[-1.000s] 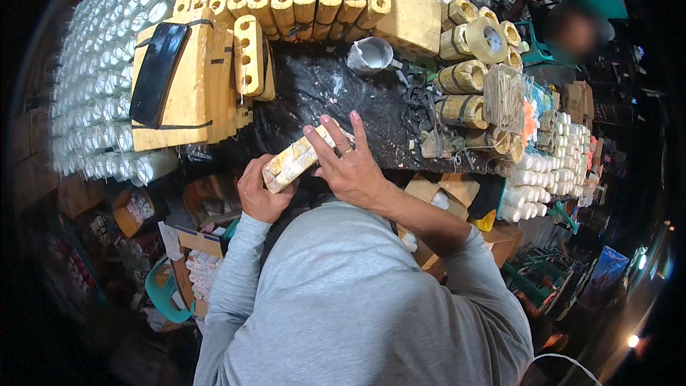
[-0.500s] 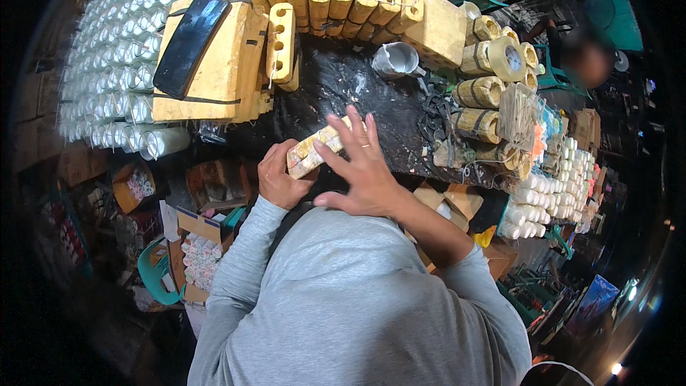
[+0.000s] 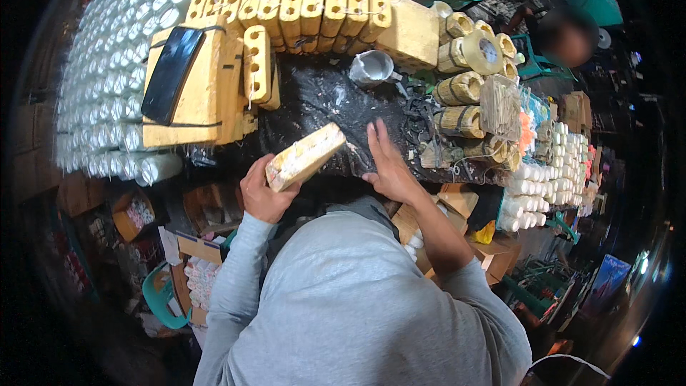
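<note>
My left hand [image 3: 263, 191] grips the near end of a yellow rectangular block [image 3: 307, 156], its fingers wrapped round it. The block is tilted, and whitish smears cover the side facing up. To the right of it, my right hand [image 3: 391, 173] is open with fingers stretched out, holding nothing and apart from the block. Both hands are over the near edge of a table with a black plastic cover [image 3: 304, 93]. Beyond them stands a grey cup [image 3: 371, 68] with pale stains.
Yellow blocks with round holes [image 3: 291, 7] line the back. A black phone [image 3: 173, 75] lies on a strapped yellow stack at left, beside many whitish cylinders [image 3: 107, 107]. At right are strapped yellow rolls [image 3: 457, 89] and a tape roll [image 3: 481, 53]. A co-worker [image 3: 567, 37] is at far right.
My right hand has come off the block and moved right, leaving the block's upper side exposed. The left hand keeps its hold. The whole view has shifted slightly.
</note>
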`<action>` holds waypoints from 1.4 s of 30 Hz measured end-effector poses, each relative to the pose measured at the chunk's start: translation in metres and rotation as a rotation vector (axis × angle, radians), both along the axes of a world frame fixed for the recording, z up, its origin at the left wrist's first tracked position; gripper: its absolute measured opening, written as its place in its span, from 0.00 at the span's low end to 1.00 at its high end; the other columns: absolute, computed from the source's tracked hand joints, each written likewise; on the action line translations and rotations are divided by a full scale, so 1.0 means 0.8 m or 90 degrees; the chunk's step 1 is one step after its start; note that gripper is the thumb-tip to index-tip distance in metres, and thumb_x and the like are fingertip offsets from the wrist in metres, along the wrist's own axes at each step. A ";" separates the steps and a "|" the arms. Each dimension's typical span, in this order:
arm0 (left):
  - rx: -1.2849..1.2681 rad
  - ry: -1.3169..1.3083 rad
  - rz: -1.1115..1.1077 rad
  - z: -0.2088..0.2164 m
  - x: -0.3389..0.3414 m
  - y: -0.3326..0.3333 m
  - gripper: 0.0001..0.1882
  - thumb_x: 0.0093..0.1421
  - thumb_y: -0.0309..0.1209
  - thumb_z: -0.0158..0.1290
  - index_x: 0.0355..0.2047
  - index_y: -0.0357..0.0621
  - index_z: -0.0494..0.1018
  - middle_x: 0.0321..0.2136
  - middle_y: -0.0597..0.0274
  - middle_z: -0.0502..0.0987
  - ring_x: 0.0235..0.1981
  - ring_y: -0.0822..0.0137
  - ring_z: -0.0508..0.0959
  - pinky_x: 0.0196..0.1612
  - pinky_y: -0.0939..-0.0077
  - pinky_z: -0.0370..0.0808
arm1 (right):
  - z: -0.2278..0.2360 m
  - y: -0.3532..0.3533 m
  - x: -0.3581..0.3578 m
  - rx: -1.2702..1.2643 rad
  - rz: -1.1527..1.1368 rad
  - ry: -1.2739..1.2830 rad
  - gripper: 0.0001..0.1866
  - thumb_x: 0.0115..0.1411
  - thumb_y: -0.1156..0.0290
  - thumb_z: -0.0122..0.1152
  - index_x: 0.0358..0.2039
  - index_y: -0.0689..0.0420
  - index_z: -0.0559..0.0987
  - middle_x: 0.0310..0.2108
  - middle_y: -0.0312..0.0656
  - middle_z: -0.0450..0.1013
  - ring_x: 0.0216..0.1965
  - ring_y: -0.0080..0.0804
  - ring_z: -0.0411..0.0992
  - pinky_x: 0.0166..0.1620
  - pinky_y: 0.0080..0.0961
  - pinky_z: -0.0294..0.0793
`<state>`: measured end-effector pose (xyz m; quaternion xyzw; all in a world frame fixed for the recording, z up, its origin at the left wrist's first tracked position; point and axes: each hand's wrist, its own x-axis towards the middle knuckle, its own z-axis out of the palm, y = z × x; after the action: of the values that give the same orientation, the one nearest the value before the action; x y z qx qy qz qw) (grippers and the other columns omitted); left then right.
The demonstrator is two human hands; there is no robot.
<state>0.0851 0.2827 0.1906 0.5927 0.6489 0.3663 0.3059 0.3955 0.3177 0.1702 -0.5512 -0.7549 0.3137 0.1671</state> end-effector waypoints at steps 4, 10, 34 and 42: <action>-0.098 -0.164 -0.037 0.025 0.004 0.007 0.31 0.41 0.25 0.74 0.48 0.33 0.78 0.41 0.54 0.87 0.43 0.69 0.86 0.52 0.71 0.81 | -0.050 0.001 -0.009 -0.312 -0.022 0.442 0.53 0.50 0.70 0.83 0.73 0.61 0.61 0.70 0.51 0.66 0.72 0.48 0.60 0.74 0.40 0.58; -0.178 -0.247 -0.093 0.067 0.039 0.057 0.32 0.41 0.25 0.75 0.49 0.33 0.78 0.42 0.57 0.86 0.44 0.68 0.85 0.51 0.70 0.80 | -0.069 -0.016 -0.063 -0.505 -0.160 0.935 0.40 0.42 0.82 0.76 0.61 0.62 0.78 0.57 0.45 0.79 0.60 0.40 0.75 0.64 0.37 0.73; -0.149 0.325 -0.138 0.066 0.008 -0.027 0.37 0.41 0.28 0.69 0.55 0.38 0.74 0.38 0.39 0.83 0.40 0.39 0.85 0.45 0.52 0.82 | -0.041 0.081 0.143 0.013 -0.380 -0.314 0.16 0.62 0.69 0.62 0.49 0.63 0.79 0.38 0.58 0.82 0.39 0.58 0.82 0.40 0.54 0.80; -0.152 0.338 -0.131 0.059 -0.020 -0.050 0.35 0.42 0.27 0.69 0.54 0.41 0.74 0.39 0.41 0.83 0.41 0.40 0.84 0.44 0.51 0.81 | -0.045 0.032 0.100 -0.268 -0.487 0.607 0.13 0.68 0.72 0.65 0.50 0.59 0.75 0.33 0.38 0.78 0.26 0.25 0.76 0.28 0.23 0.73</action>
<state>0.0691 0.2431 0.2379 0.6901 0.6813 0.0871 0.2281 0.4758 0.3436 0.1341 -0.6024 -0.2701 0.5835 0.4729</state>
